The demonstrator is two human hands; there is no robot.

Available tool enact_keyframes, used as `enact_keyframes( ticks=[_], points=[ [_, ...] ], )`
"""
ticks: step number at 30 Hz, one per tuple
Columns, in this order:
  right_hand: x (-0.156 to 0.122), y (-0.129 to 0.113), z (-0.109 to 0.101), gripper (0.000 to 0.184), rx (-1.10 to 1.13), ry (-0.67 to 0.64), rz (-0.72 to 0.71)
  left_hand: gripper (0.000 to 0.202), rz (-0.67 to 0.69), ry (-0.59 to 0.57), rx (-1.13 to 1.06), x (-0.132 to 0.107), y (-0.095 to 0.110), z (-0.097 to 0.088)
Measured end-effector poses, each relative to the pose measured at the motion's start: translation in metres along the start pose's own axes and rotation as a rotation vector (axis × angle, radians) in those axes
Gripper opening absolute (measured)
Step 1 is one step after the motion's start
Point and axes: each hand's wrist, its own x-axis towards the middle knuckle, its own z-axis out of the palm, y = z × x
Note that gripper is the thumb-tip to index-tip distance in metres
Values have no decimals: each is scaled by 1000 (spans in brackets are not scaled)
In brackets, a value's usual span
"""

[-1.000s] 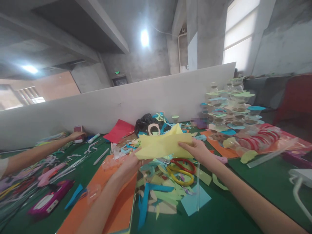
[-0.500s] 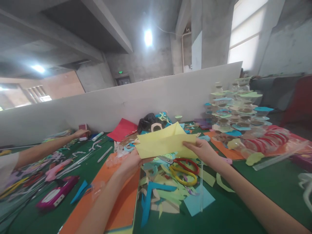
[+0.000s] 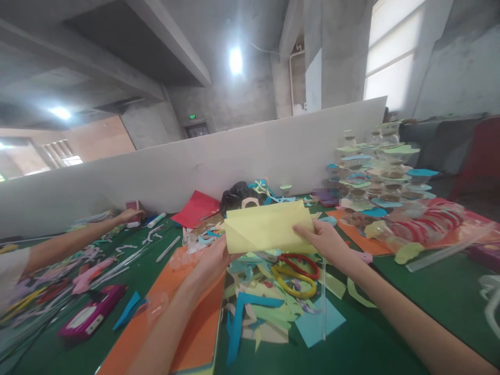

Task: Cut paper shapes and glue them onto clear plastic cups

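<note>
A folded sheet of yellow paper (image 3: 265, 227) hangs above the scrap pile, held between both my hands. My left hand (image 3: 219, 258) grips its lower left corner, most of the fingers hidden behind the sheet. At the right end my right hand (image 3: 322, 238) pinches the paper, thumb in front. Just below lie scissors (image 3: 297, 281) with one red and one yellow handle, their blades partly covered. Around them are paper offcuts (image 3: 269, 312), a blue paper strip (image 3: 235, 328) and a light blue square (image 3: 320, 320).
Orange paper sheets (image 3: 199, 323) lie at my left forearm. Stacked clear cups with paper pieces (image 3: 383, 177) stand at the right. A magenta box-shaped device (image 3: 94, 315) lies left, and another person's hand (image 3: 132, 215) touches a small box. A white partition (image 3: 156, 166) runs behind.
The yellow paper's raised back flap has come down, so the sheet now looks like a flatter rectangle. My left hand has shifted slightly right and up.
</note>
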Motion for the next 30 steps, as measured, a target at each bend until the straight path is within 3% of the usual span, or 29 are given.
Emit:
enact_keyframes(
  ticks=[5, 11, 17, 22, 30],
  points=[
    [0, 2, 2, 38, 21, -42, -41, 72, 91, 158, -91, 7, -8, -3],
    [0, 8, 6, 37, 31, -58, -100, 66, 141, 270, 129, 5, -10, -1],
    [5, 16, 14, 75, 275, -79, -85, 65, 143, 332, 178, 5, -10, 2],
    [1, 8, 8, 44, 156, -92, -16, 64, 159, 353, 241, 7, -12, 0],
    [0, 9, 9, 48, 65, 2, -24, 56, 215, 426, 394, 9, -24, -6]
  ],
)
